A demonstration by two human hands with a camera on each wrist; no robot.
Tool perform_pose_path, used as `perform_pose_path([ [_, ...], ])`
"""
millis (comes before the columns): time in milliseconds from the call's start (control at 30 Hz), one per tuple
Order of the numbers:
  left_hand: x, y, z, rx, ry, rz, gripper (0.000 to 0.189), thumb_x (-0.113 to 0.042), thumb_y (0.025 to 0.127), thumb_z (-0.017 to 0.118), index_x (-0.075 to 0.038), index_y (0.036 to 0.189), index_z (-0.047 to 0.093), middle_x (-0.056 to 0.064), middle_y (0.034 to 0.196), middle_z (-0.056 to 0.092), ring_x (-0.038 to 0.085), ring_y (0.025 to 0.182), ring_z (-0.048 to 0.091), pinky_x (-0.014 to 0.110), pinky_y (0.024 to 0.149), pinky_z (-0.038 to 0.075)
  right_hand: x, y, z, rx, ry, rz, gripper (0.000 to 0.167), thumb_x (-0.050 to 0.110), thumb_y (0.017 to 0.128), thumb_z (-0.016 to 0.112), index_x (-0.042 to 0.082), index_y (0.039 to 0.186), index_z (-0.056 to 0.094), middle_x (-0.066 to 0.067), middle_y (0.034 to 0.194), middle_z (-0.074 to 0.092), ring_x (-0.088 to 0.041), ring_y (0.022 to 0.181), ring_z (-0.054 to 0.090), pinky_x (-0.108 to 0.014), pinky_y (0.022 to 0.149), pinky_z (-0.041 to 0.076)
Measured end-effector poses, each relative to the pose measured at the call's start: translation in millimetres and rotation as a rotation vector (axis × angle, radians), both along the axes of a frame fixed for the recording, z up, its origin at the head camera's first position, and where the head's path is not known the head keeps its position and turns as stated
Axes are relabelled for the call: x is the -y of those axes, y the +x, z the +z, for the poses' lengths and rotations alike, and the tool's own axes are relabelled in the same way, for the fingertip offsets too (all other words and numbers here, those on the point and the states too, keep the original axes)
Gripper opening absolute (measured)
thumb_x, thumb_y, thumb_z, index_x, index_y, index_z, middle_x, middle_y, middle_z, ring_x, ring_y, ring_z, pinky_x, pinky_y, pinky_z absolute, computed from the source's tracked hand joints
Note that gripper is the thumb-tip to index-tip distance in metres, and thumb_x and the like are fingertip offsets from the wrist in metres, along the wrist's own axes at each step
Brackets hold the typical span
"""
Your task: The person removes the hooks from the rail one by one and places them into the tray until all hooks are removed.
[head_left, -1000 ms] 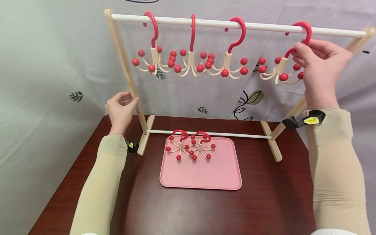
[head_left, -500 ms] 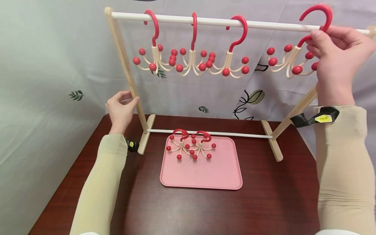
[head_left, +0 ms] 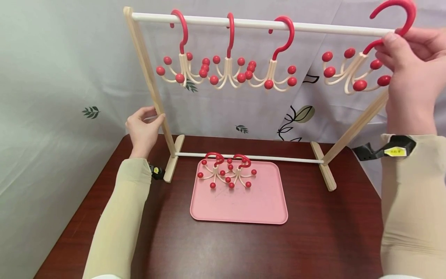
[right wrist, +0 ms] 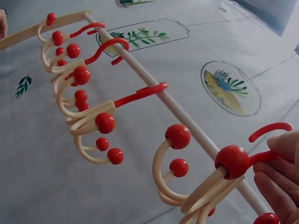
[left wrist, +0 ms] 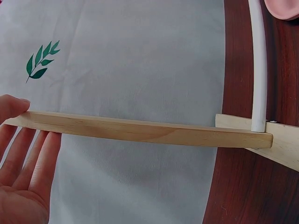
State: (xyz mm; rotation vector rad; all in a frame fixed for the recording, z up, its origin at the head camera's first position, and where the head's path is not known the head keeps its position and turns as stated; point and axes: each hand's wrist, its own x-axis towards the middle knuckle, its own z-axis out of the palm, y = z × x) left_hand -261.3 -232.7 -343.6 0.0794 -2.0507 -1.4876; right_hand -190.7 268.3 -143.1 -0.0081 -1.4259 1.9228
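My left hand [head_left: 143, 130] holds the left wooden post [head_left: 147, 69] of a hanging rack, thumb on one side and fingers on the other, as the left wrist view also shows of the post [left wrist: 140, 131]. High at the right, my right hand [head_left: 416, 73] pinches the red hook of a multi-hook hanger [head_left: 353, 73] with cream arms and red ball tips. Its hook tip stands above the white rod [head_left: 324, 28], and the body tilts. Three matching hangers, left [head_left: 182, 66], middle [head_left: 228, 68] and right [head_left: 271, 69], hang from the rod, their ball tips close together.
Two more such hangers, one left [head_left: 215, 170] and one right [head_left: 239, 172], lie on a pink tray [head_left: 240, 211] on the dark wooden table [head_left: 313, 232]. A lower white bar [head_left: 292, 159] joins the rack's feet behind the tray. A patterned cloth [head_left: 209, 112] hangs behind.
My right hand has lifted its hanger's hook off the rod and carried it up and to the right. My left hand stays on the post.
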Motion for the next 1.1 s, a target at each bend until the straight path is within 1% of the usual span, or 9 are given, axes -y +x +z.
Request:
perform_pose_path([
  [200,-0.4,-0.8,1.0,-0.001,0.005,-0.001,0.031,-0.021,0.087,0.084,-0.01,0.115,0.078,0.01,0.106,0.075,0.019,0.093,0.074,0.026,0.079,0.059,5,10.4,-14.2,-0.036,0.033,-0.008,0.048,0.012,0.068,0.096,-0.004,0.107,0.073,-0.016,0.105,0.073,-0.023,0.089,0.073,-0.024,0.09,0.054],
  [267,-0.5,-0.9,0.5,-0.005,0.007,-0.005,0.031,-0.021,0.087,0.084,-0.009,0.115,0.078,0.01,0.106,0.075,0.018,0.093,0.074,0.026,0.079,0.059,6,11.9,-21.8,-0.052,0.041,-0.012,0.049,0.009,0.066,0.097,-0.008,0.104,0.073,-0.018,0.1,0.073,-0.024,0.081,0.074,-0.024,0.082,0.057],
  [433,-0.8,-1.6,-0.6,-0.01,0.005,-0.01,0.031,-0.02,0.087,0.083,-0.009,0.115,0.077,0.01,0.106,0.075,0.018,0.093,0.074,0.027,0.08,0.059,4,15.2,-47.7,-0.048,0.103,-0.01,0.047,0.005,0.066,0.097,-0.012,0.103,0.072,-0.019,0.094,0.074,-0.023,0.071,0.073,-0.022,0.069,0.059],
  [500,-1.1,-1.9,-0.4,-0.009,0.003,-0.01,0.031,-0.02,0.087,0.084,-0.009,0.115,0.077,0.01,0.106,0.075,0.019,0.094,0.074,0.027,0.08,0.059,2,16.0,-58.7,-0.038,0.126,0.007,0.047,0.005,0.068,0.096,-0.013,0.104,0.072,-0.019,0.094,0.074,-0.023,0.071,0.073,-0.022,0.062,0.058],
  [667,-1.2,-2.2,0.2,-0.006,0.007,-0.009,0.031,-0.02,0.087,0.084,-0.01,0.115,0.078,0.01,0.107,0.075,0.02,0.095,0.074,0.027,0.08,0.059,0,14.9,-86.2,-0.022,0.122,0.082,0.044,-0.001,0.069,0.093,-0.016,0.103,0.07,-0.02,0.091,0.074,-0.025,0.068,0.073,-0.023,0.046,0.054],
  [800,-1.0,-2.0,0.2,-0.005,0.005,-0.009,0.031,-0.02,0.087,0.084,-0.01,0.115,0.078,0.01,0.107,0.075,0.018,0.094,0.074,0.028,0.081,0.059,3,13.2,-109.5,-0.04,0.107,0.136,0.039,-0.006,0.071,0.09,-0.019,0.101,0.068,-0.022,0.086,0.073,-0.028,0.065,0.072,-0.023,0.045,0.053],
  [900,-1.0,-1.8,0.2,-0.004,0.001,-0.012,0.031,-0.021,0.087,0.083,-0.01,0.115,0.077,0.01,0.107,0.075,0.016,0.093,0.074,0.028,0.081,0.059,9,13.2,-127.0,-0.05,0.093,0.177,0.036,-0.011,0.073,0.087,-0.022,0.1,0.066,-0.023,0.084,0.073,-0.029,0.065,0.071,-0.025,0.052,0.057],
  [1033,-0.8,-1.7,-0.2,-0.005,0.0,-0.013,0.031,-0.021,0.087,0.083,-0.01,0.115,0.077,0.01,0.107,0.075,0.015,0.093,0.074,0.028,0.081,0.059,17,15.8,-148.2,-0.002,0.138,0.192,0.031,-0.011,0.074,0.086,-0.021,0.096,0.066,-0.02,0.084,0.074,-0.024,0.068,0.074,-0.026,0.065,0.06],
  [1100,-0.7,-1.7,-0.4,-0.005,0.0,-0.011,0.031,-0.021,0.087,0.083,-0.01,0.115,0.077,0.009,0.107,0.075,0.015,0.092,0.074,0.028,0.081,0.059,21,17.9,-158.7,0.038,0.174,0.198,0.027,-0.01,0.076,0.086,-0.018,0.094,0.067,-0.017,0.084,0.075,-0.021,0.071,0.075,-0.023,0.063,0.059],
])
